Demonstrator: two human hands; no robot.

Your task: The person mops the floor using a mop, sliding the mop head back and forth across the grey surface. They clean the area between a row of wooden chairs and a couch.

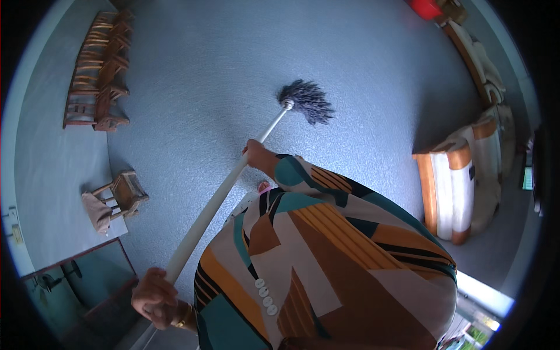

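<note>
A string mop lies ahead of me, its dark grey strands (308, 100) fanned out on the floor. The pale mop handle (210, 210) runs slantwise from the mop head down to the lower left. Near the end closest to me, my left hand (155, 297), with a gold-coloured bangle at the wrist, is closed around it. Farther along the same handle, my right hand (257, 153) grips it, the arm reaching across in a patterned sleeve. Part of a foot (263, 187) shows just beyond my patterned shirt (302, 249).
Grey-blue floor (197, 87) spreads around the mop. A wooden bench (98, 74) stands along the left wall, with a wooden chair (127, 192) bearing a brown cloth (96, 210) nearer. Cushioned sofas (446, 192) line the right side. A red object (425, 8) is at the upper right.
</note>
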